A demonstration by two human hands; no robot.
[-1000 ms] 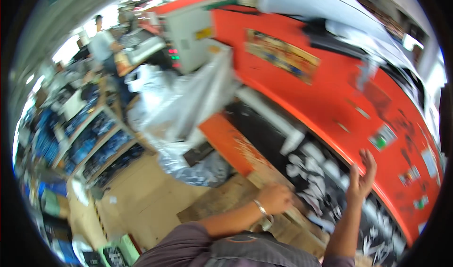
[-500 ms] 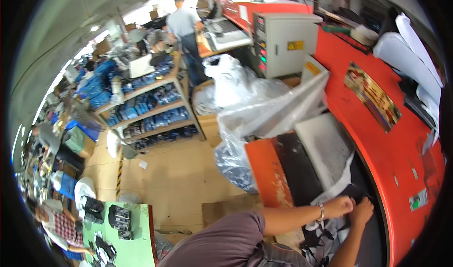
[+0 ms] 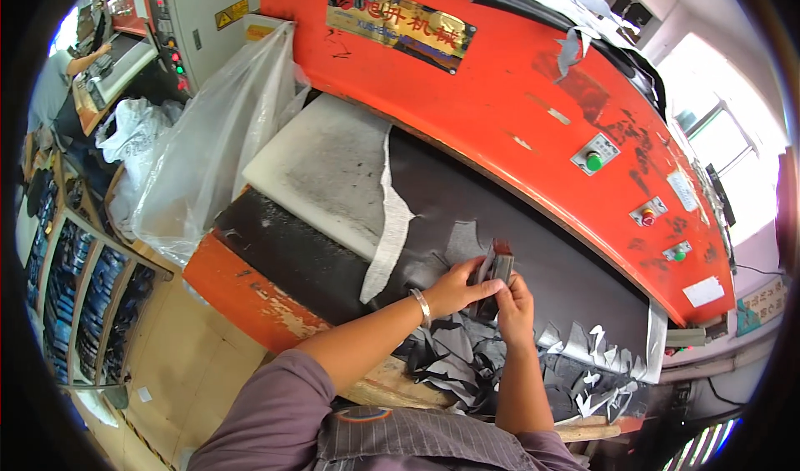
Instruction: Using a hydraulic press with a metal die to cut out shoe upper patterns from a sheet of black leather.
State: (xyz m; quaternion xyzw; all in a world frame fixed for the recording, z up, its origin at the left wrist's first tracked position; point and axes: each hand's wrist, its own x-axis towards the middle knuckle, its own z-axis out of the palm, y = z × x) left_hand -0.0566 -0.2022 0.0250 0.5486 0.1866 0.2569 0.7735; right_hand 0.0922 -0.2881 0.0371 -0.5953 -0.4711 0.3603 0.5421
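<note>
Both my hands are closed around a small, upright metal cutting die, dark along its sides with a reddish-brown top end. My left hand, with a bracelet at its wrist, grips it from the left, thumb across its near side. On the right, my right hand wraps its fingers round the other side. Under the hands lies a sheet of black material. A grey cut-out patch shows just beyond the left hand. The die's lower end is partly hidden by the fingers.
A red press machine with green and red buttons rises behind the sheet. Left lies a worn white cutting board. Black and grey scraps heap at the near edge. Clear plastic sheeting and shelves stand farther left.
The view has swung right, bringing the press and sheet to the middle. My hands, earlier close together at lower right, now show the cutting die plainly between them.
</note>
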